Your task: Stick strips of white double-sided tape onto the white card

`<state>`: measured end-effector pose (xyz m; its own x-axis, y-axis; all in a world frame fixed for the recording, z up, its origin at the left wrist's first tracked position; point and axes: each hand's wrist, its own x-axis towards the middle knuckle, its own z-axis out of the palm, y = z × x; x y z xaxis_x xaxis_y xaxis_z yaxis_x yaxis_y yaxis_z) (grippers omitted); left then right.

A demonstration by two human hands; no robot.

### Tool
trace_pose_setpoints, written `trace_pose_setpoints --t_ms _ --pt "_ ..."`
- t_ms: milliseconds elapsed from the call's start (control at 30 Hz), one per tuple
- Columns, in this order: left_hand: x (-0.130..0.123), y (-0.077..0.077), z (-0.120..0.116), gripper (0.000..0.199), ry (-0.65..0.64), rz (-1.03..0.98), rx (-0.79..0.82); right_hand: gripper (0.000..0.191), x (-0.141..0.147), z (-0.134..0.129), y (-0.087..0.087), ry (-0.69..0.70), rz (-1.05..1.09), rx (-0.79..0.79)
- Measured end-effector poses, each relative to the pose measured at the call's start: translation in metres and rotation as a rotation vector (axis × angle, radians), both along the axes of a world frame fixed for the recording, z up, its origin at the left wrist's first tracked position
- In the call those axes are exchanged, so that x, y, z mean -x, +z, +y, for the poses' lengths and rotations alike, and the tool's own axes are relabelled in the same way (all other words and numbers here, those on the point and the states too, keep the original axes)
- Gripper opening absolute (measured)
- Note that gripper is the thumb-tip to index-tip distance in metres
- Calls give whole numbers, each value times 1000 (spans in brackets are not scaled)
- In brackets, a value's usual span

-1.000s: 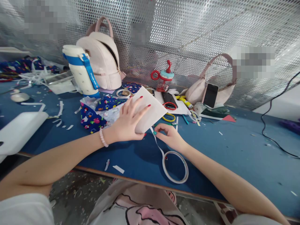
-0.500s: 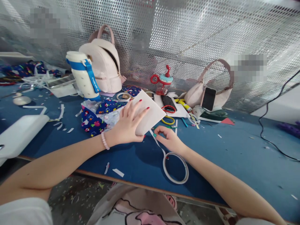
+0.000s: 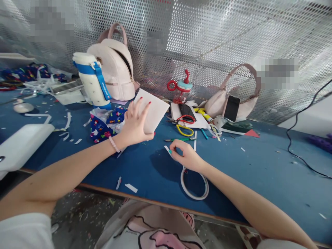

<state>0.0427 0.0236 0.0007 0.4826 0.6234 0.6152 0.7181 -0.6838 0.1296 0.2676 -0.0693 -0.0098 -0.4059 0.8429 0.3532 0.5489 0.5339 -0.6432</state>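
My left hand (image 3: 135,126) grips a white board (image 3: 155,110), thumb at its lower edge and the other fingers spread over its face. The board is tilted above the blue table. Below and to the right, my right hand (image 3: 187,155) is closed in a pinch on the loose end of white tape (image 3: 167,149). That strip leads down to a tape roll (image 3: 182,185) lying near my right wrist. A craft knife with a green handle (image 3: 183,139) lies just beyond my right fingers, and scissors (image 3: 184,125) with red and yellow handles rest behind it.
Printed blue fabric (image 3: 100,128) lies beyond my left forearm. Along the back stand a white bottle (image 3: 90,77), a pale backpack (image 3: 120,74), a red-handled cup (image 3: 183,86) and a handbag (image 3: 215,103) with a phone (image 3: 231,109) against it. A white case (image 3: 26,147) sits at left.
My left hand has carried the board to the left, away from my right hand, uncovering the scissors and craft knife. My right hand stays near the same spot with the tape end.
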Motion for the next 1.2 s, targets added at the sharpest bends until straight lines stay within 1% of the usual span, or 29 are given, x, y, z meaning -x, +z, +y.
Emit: trace_pose_setpoints --t_ms 100,267,367,500,633,833,933,1100,1200 --pt "0 -3 3 117 -53 -27 9 8 -1 2 -3 -5 -14 7" --pt "-4 -5 -8 114 -173 -23 -98 5 -7 11 -13 -139 -21 45" --pt "-4 -4 -11 113 -192 -49 -132 7 -13 17 -17 -233 -24 58" --pt "-3 -2 -13 112 -215 -35 -141 6 -21 22 -19 -371 -43 68" --pt "-4 -2 -16 114 -254 -30 -160 5 -26 25 -20 -450 -65 57" --pt "-6 -5 -18 109 -294 -41 -178 2 -32 32 -21 -449 -69 10" --pt "-6 -6 -17 107 -317 -50 -197 6 -36 35 -19 -449 -79 -5" --pt "-5 -9 -14 111 -348 -45 -237 16 -37 35 -15 -455 -103 5" --pt "-3 -12 -13 103 -341 3 -259 16 -35 32 -15 -435 -95 6"
